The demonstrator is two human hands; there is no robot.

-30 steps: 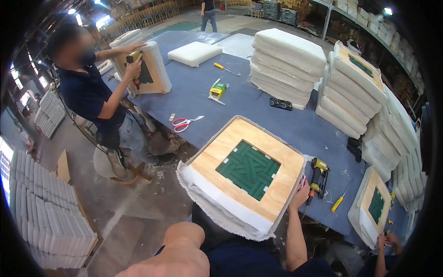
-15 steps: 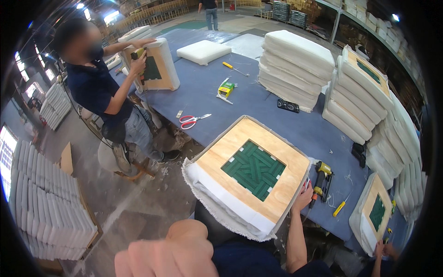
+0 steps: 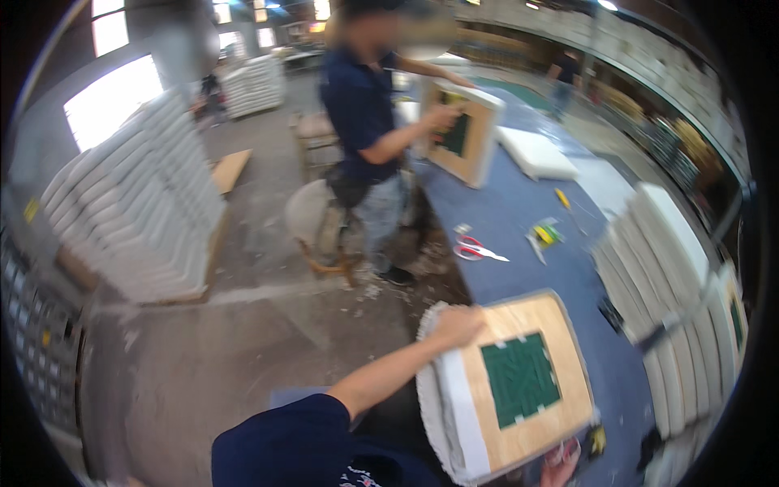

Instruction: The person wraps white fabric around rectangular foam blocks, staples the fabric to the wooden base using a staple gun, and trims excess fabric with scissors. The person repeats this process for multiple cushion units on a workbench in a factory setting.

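Blue worktable (image 3: pixel 519 219), left hand (image 3: pixel 458 325) gripping seat cushion (image 3: pixel 507 385), right hand (image 3: pixel 560 464) half cut off

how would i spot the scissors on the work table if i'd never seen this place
Find the long blue-covered table running away along the right side. Between the seat cushion frame the person's left hand grips and the one a co-worker holds upright, the scissors lie flat near the table's left edge. Red handles and pale blades set them apart from the yellow-green tool beside them.
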